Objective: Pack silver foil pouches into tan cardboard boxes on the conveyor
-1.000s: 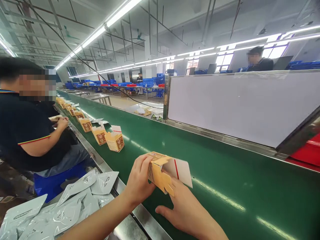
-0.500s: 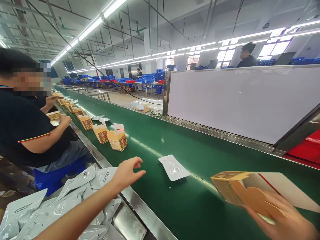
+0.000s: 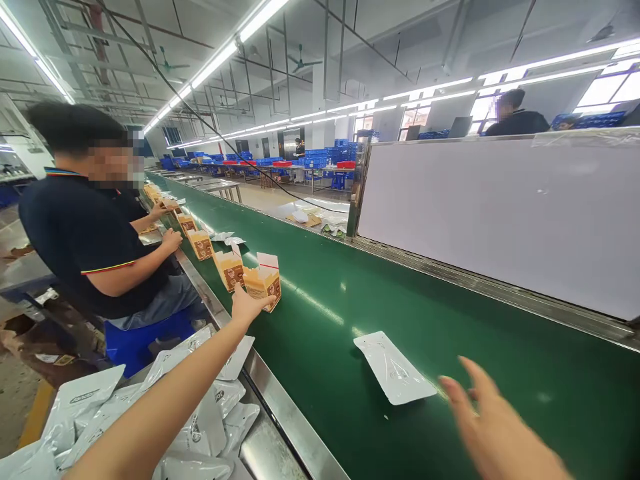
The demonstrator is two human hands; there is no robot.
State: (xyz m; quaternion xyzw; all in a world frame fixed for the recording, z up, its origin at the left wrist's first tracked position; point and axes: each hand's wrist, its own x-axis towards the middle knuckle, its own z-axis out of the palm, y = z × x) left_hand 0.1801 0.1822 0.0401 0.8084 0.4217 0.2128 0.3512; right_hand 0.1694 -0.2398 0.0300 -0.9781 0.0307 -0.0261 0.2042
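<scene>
At the nearest carton (image 3: pixel 261 285), an open-topped brown and orange box with a raised white flap, is my left hand (image 3: pixel 249 307). Its thumb lies along the near face and its fingers are at the left side, closed on the box. My right hand (image 3: pixel 493 417) holds nothing, thumb and fingers apart, just right of a white sealed pouch (image 3: pixel 395 370) lying flat on the green conveyor belt (image 3: pixel 320 353). A second open carton (image 3: pixel 229 270) stands against the far side of the first.
Many white pouches (image 3: pixel 193 427) are heaped at the lower left beside the metal belt edge (image 3: pixel 287 417). Further cartons (image 3: pixel 201 245) line the belt near a seated co-worker (image 3: pixel 85 227). A white panel (image 3: pixel 480 220) stands along the belt's far side.
The carton that my right hand held is out of view, and that hand is now bare beside the pouch. My left hand has reached forward to the nearest carton. The view has turned left.
</scene>
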